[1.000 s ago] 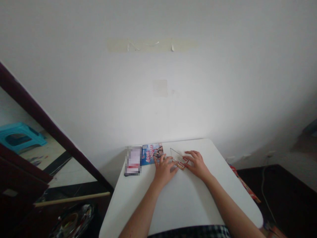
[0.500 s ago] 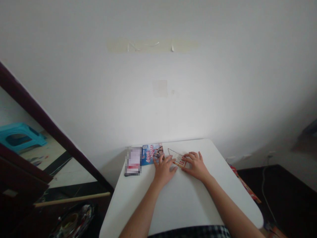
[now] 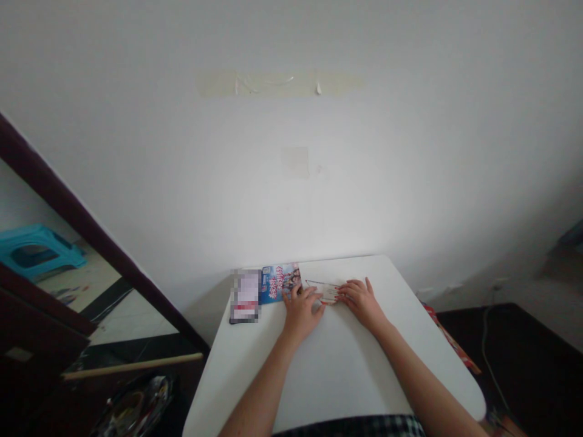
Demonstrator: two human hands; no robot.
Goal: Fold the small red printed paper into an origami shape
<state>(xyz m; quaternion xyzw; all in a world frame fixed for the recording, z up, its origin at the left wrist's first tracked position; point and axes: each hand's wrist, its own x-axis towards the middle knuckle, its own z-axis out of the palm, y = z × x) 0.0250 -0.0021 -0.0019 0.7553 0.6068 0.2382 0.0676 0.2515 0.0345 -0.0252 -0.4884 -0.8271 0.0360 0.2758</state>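
Note:
A small piece of folded paper point(image 3: 326, 293), whitish with red print and a dark-edged point at its far left, lies on the white table point(image 3: 337, 370) between my hands. My left hand point(image 3: 300, 308) rests with its fingers spread, its fingertips touching the paper's left side and the thumb near the lower edge. Some of its fingers lie by the corner of a blue printed leaflet point(image 3: 273, 284). At the paper's right end, my right hand point(image 3: 362, 301) has its fingers and thumb closed on the edge, and they cover that end.
A phone-like item point(image 3: 246, 295), blurred by pixelation, lies left of the leaflet. Behind the table rises a white wall point(image 3: 291, 212). On the left are a dark-framed mirror point(image 3: 86, 218) showing a blue stool, and a cluttered black bin point(image 3: 136, 406). A red packet point(image 3: 450, 340) sits beyond the right edge.
The paper has turned and shifted slightly left, its pointed corner now lower and nearer the leaflet. My right fingers have drawn together at its right end. My left hand has barely moved.

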